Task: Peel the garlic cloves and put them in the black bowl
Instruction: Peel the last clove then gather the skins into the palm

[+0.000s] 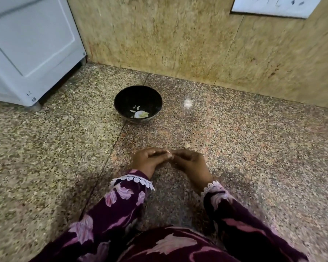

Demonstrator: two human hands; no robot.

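The black bowl (138, 103) stands on the speckled granite counter, a little left of centre, with a few pale garlic pieces (140, 114) lying in its bottom. Nearer to me, my left hand (148, 160) and my right hand (189, 161) meet fingertip to fingertip just above the counter. Between the fingertips a small pale garlic clove (169, 152) is pinched by both hands; most of it is hidden by the fingers. The hands are a short way in front of the bowl and slightly to its right.
A white appliance (30, 50) stands at the back left on small feet. A tan stone wall (178, 38) runs behind the counter (254, 148), with a white socket plate (273, 6) at top right. A tiny scrap of peel (187, 145) lies just beyond my hands.
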